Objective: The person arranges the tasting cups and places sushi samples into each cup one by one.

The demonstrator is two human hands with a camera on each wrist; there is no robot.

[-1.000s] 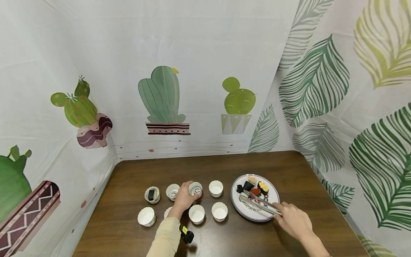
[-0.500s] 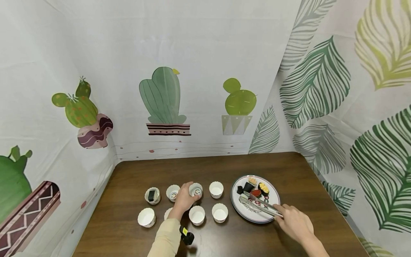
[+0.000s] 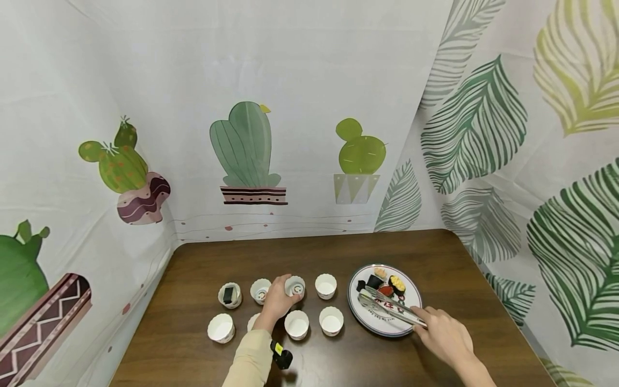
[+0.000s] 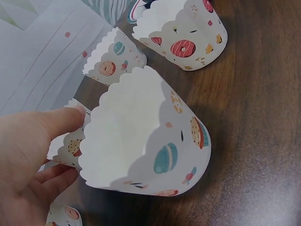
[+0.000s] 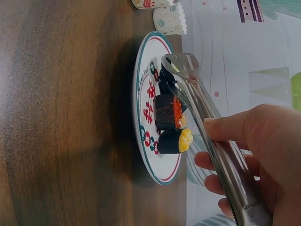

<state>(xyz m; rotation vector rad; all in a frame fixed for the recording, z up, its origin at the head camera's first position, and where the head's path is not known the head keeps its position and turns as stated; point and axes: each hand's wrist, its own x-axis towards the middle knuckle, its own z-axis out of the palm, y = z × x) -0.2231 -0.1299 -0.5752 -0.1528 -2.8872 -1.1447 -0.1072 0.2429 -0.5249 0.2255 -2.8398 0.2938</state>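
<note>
My left hand [image 3: 277,301] grips a scalloped white paper baking cup [image 3: 295,286] in the back row, thumb on one side and fingers on the other. A sushi piece lies inside that cup. In my right hand [image 3: 444,336] is a pair of metal tongs [image 5: 211,127], held between thumb and fingers. The tongs' tips are over the left part of a round plate [image 3: 384,329], beside dark seaweed-wrapped sushi [image 5: 164,80]. Whether they pinch a piece I cannot tell. Red-topped sushi [image 5: 170,113] and yellow-topped sushi [image 5: 174,141] also lie on the plate.
Several paper cups stand in two rows on the wooden table [image 3: 309,250]. The back left cup [image 3: 229,295] and its neighbour [image 3: 260,291] hold sushi. A front cup [image 4: 131,132] stands close to my left hand. Printed cloth hangs behind the table.
The tongs' tips have shifted slightly at the left of the plate, and a pale patch shows beside them. My left hand stays on the same cup.
</note>
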